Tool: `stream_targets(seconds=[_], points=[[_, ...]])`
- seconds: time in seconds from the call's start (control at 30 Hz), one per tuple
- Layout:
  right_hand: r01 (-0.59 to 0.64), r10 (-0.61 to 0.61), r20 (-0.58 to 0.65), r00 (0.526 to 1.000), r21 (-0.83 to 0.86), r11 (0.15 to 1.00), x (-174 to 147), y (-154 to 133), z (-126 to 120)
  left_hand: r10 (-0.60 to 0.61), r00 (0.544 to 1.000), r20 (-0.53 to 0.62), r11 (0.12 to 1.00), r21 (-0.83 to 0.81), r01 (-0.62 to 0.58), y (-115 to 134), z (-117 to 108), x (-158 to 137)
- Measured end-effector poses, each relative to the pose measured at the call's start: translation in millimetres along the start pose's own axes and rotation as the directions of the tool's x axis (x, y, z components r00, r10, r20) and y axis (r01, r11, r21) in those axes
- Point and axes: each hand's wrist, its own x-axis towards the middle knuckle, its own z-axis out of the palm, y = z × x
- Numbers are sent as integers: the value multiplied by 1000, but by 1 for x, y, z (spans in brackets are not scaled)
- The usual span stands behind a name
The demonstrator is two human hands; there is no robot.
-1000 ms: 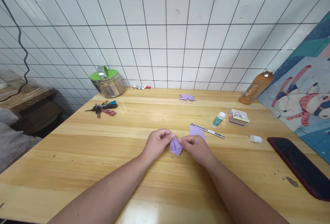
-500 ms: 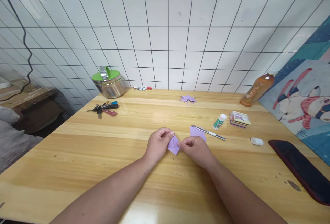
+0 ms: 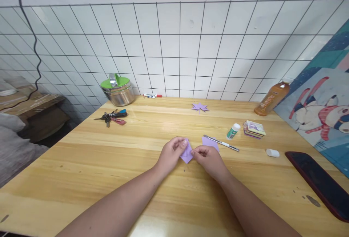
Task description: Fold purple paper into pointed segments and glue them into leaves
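A small folded piece of purple paper (image 3: 187, 157) is held between my two hands just above the wooden table (image 3: 131, 146). My left hand (image 3: 172, 151) is closed on its upper left side, thumb lying on top. At the right edge, my right hand (image 3: 208, 160) pinches the paper between thumb and finger. Just beyond my right hand lies a flat purple paper sheet (image 3: 208, 142), partly covered by a slim silver craft knife (image 3: 222, 143). Farther back rests a purple paper leaf shape (image 3: 200, 107) with pointed lobes.
On the right are a glue stick (image 3: 233, 131), its white cap (image 3: 272, 153), a stack of paper (image 3: 254, 129), a phone (image 3: 317, 182) and a tea bottle (image 3: 272, 99). Keys (image 3: 111, 116), a steel pot (image 3: 120, 94) and a marker (image 3: 152, 96) sit at the left and back.
The whole view has shifted slightly, so things appear a little lower. The left thumb has moved a bit farther over the folded paper; both hands keep their hold.
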Motion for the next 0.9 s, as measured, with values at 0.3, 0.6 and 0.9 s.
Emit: stream_targets(seconds=[0.3,0.6,0.9], points=[[44,-33,-155,987,68,997,3,5,1,-109,990,84,991,87,102,-7,4,0],[68,-13,-166,986,329,942,1,0,-3,-135,960,246,977,192,88,-10,4,-4],[-50,95,-79,992,449,892,3,0,-5,-102,943,316,968,250,20,-10,1,-2]])
